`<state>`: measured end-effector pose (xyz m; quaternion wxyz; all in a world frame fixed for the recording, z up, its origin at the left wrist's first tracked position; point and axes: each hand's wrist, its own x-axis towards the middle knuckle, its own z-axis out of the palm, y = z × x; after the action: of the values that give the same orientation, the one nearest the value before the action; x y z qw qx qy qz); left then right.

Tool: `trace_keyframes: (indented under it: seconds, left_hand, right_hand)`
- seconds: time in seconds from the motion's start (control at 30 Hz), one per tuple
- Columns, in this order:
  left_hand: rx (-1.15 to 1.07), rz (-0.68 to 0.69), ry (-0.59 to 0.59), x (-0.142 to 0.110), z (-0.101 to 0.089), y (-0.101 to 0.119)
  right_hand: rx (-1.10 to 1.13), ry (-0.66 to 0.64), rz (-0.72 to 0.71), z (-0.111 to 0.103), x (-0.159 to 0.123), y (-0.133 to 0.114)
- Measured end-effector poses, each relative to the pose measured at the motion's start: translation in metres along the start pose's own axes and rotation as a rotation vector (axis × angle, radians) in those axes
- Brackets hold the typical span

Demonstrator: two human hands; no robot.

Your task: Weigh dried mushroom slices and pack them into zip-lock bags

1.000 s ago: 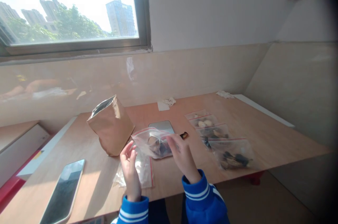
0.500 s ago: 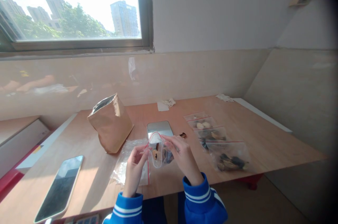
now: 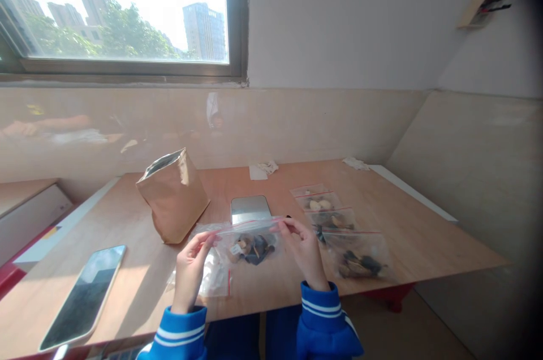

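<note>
A clear zip bag [image 3: 280, 249] with dark and tan dried pieces [image 3: 257, 248] inside hangs between my hands, its top edge stretched straight. My left hand [image 3: 194, 255] pinches the left corner of that edge. At the opposite corner, the fingers of my right hand [image 3: 299, 238] are closed on the bag. Beneath my left hand lie flat clear bags [image 3: 216, 281] with a red zip line. Just behind the held bag, a flat silver-topped device [image 3: 250, 208] rests on the table, partly covered by the bag.
Filled zip bags [image 3: 360, 261] lie overlapping in a row on the right. A brown paper bag [image 3: 173, 198] stands open at the left. A phone [image 3: 85, 298] lies near the front left edge of the wooden table [image 3: 424, 230]. Crumpled paper [image 3: 267, 167] is by the wall.
My hands have moved apart. The zip bag's mouth, earlier gaping in a loop, is now drawn straight and flat. The view has shifted slightly.
</note>
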<state>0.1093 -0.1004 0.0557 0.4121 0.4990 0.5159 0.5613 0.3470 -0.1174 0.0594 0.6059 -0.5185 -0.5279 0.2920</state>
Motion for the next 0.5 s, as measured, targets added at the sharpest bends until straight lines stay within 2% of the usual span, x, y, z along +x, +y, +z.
trace_keyframes:
  seconds: [0.13, 0.3, 0.5]
  left_hand:
    - [0.129, 0.011, -0.023, -0.002, -0.006, 0.003]
    - [0.283, 0.047, 0.009, -0.005, -0.012, 0.009]
    - [0.302, 0.042, 0.033, -0.006, -0.007, 0.013]
  right_hand:
    - [-0.015, -0.023, -0.013, -0.002, 0.0, 0.0]
    - [-0.011, -0.034, -0.052, -0.003, -0.002, -0.001]
    - [0.008, -0.027, -0.02, -0.003, -0.002, 0.0]
